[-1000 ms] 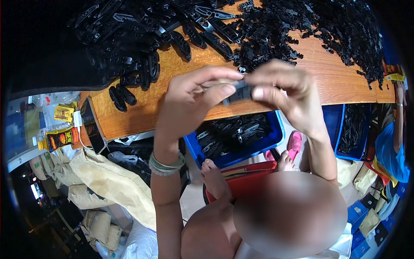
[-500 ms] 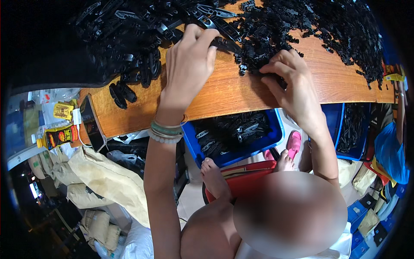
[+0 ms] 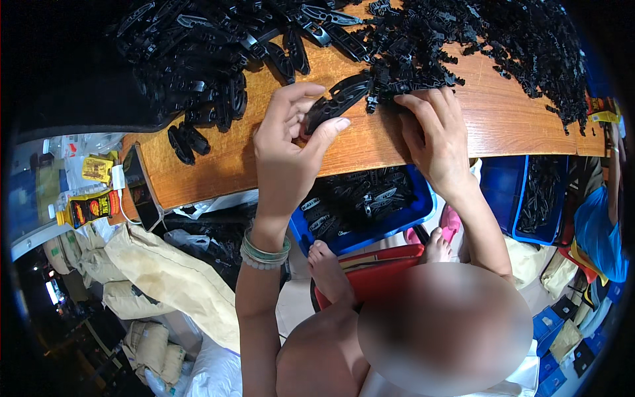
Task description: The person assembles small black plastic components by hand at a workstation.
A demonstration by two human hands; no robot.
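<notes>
My left hand, with bracelets at its wrist, grips a long, curved black plastic piece between thumb and fingers, just above the wooden table. The piece is tilted, its far end toward the small parts. My right hand rests close to the front edge of a pile of small black clips. Its fingers are bent downward and pressed in, and whatever they pinch is hidden. Beyond my left hand lies a heap of similar long black pieces.
Below the table edge stands a blue bin of black pieces, with another blue bin to its right. A phone with a white cable lies at the table's left edge. A red stool and paper sacks are below.
My left hand has drawn back from the heap and turned palm inward with the curved black piece. My right hand has shifted slightly to the left, fingers bent lower.
</notes>
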